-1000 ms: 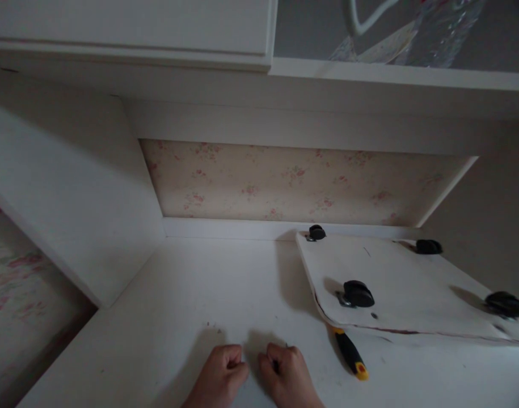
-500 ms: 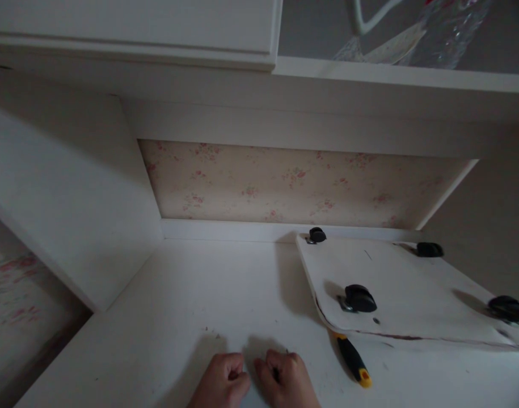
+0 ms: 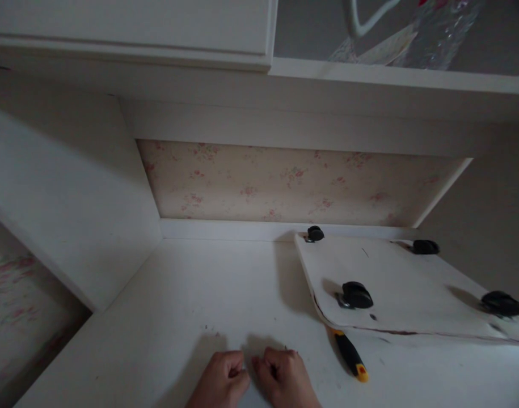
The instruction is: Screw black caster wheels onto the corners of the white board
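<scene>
My left hand [image 3: 223,377] is curled into a loose fist at the bottom middle, low over the white surface [image 3: 216,283]. Close beside it, a narrow gap apart, my right hand [image 3: 285,377] is also curled up, with a dark hollow between thumb and fingers. Nothing shows in either hand. To the right of my right hand lies a black and yellow tool handle [image 3: 348,354]; its far end is hidden under a white board [image 3: 395,283]. Black casters [image 3: 357,295] stand up from the board near its corners.
A white cabinet [image 3: 127,28] overhangs the surface, with an open shelf at right holding clear plastic wrapping [image 3: 444,37]. A white side panel [image 3: 72,198] closes the left. Floral wallpaper [image 3: 285,187] lines the back. Small specks of debris lie near my hands.
Both hands keep almost the same place and curled shape. The view has shifted slightly, so the board, casters and tool handle appear a little further left and higher.
</scene>
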`<act>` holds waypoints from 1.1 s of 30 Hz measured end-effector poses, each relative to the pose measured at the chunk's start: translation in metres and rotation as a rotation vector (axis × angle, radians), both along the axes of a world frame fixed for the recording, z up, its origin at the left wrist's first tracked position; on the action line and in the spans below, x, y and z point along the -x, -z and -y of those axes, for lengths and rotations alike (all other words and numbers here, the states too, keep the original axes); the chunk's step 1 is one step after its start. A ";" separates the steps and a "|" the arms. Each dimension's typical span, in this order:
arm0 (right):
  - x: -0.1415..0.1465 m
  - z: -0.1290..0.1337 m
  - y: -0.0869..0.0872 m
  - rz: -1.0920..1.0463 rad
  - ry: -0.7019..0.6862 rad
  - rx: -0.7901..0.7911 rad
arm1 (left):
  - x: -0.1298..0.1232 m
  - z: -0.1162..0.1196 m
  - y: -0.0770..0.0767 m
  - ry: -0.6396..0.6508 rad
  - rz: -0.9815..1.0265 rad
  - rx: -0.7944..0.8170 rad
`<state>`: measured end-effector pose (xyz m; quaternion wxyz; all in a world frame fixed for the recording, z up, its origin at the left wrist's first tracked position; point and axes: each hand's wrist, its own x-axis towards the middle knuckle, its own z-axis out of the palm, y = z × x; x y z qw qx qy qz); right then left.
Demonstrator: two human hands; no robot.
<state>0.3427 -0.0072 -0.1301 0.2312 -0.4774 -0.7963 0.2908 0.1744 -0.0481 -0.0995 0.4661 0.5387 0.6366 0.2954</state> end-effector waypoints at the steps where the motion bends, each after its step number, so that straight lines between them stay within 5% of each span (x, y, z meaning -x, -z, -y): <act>1: 0.000 0.000 0.000 0.001 0.001 0.001 | 0.000 0.000 0.000 0.002 0.004 -0.002; 33: -0.002 0.000 0.000 0.036 -0.048 -0.065 | 0.000 0.001 0.000 0.019 0.003 0.015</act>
